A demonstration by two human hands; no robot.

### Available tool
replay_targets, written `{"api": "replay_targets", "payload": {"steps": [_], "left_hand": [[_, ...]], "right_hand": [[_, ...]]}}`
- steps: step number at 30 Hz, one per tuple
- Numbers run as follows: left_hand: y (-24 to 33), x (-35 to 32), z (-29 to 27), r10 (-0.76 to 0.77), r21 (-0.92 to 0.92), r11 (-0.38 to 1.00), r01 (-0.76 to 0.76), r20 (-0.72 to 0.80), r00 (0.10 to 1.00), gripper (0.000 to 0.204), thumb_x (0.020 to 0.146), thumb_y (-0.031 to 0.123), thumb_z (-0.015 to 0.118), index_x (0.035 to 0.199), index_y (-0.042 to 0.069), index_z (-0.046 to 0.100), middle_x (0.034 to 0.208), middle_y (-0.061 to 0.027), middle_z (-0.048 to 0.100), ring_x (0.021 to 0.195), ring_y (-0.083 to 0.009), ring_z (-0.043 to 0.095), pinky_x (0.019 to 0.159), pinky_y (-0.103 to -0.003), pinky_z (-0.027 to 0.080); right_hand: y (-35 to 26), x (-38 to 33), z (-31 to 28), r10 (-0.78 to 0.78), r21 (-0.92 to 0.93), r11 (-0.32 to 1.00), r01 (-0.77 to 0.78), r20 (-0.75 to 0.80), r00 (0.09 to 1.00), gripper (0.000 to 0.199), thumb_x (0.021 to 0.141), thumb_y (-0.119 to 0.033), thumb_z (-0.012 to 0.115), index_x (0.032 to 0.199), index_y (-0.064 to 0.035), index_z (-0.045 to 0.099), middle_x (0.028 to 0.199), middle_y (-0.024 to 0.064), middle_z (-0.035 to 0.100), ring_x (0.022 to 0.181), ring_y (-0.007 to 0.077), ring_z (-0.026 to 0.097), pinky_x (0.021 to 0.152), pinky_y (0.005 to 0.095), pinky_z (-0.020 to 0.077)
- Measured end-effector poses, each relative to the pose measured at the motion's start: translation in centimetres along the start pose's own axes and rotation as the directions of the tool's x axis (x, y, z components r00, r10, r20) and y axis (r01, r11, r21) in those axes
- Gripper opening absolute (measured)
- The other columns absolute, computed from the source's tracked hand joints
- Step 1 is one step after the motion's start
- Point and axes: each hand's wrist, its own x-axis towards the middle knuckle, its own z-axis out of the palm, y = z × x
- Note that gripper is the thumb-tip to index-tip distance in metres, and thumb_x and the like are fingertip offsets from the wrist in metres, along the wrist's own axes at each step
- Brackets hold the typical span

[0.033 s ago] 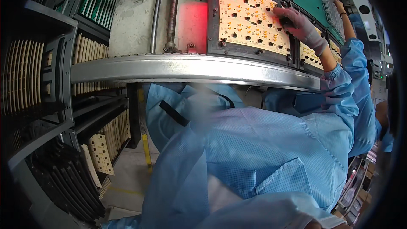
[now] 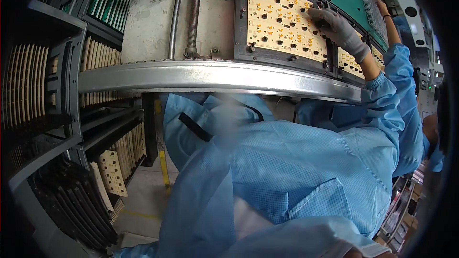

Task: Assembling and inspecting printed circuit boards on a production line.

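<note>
In the head view, the right hand, in a grey glove, reaches up and forward to the yellow circuit board, which lies in a dark carrier frame on the conveyor. The fingers rest curled on the right edge of the board, near the bar between it and the next yellow board. The hand touches the board, but I cannot tell if it grips anything small. The left hand is not visible; only blurred blue sleeve cloth fills the lower part of the picture.

A silver rail runs in front of the carrier, and a threaded rod stands behind it. At the left, a rack holds many boards on edge. Another person's arm works farther right.

To do this step well, I judge the hand should press only on the edge of the board, keep it flat in the frame, and not touch the small parts on it.
</note>
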Motion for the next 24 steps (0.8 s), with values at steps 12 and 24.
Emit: {"api": "replay_targets", "payload": {"steps": [12, 24], "left_hand": [[1.1, -0.3, -1.5, 0.052, -0.097, 0.995, -0.037, 0.155, 0.987, 0.063, 0.096, 0.048, 0.052, 0.143, 0.005, 0.045, 0.145, -0.0183, 0.045, 0.131, -0.0345, 0.045, 0.111, -0.045, 0.034], [1.6, -4.7, -5.9, 0.171, -0.225, 0.966, -0.126, 0.194, 0.966, 0.069, 0.096, 0.05, 0.052, 0.147, 0.005, 0.041, 0.149, -0.0178, 0.041, 0.135, -0.0345, 0.041, 0.112, -0.045, 0.033]], "right_hand": [[1.4, 1.2, -1.1, -0.141, -0.194, 0.966, 0.169, 0.15, 0.979, 0.056, 0.084, 0.005, 0.066, 0.137, -0.007, 0.051, 0.114, 0.0115, 0.062, 0.104, 0.0281, 0.061, 0.09, 0.0344, 0.0489], [-5.0, 3.3, -3.1, 0.069, 0.042, 0.997, -0.066, -0.063, 0.996, 0.039, 0.092, 0.001, 0.059, 0.131, -0.0027, 0.056, 0.111, 0.0067, 0.061, 0.092, 0.0124, 0.06, 0.081, 0.0269, 0.049]]}}
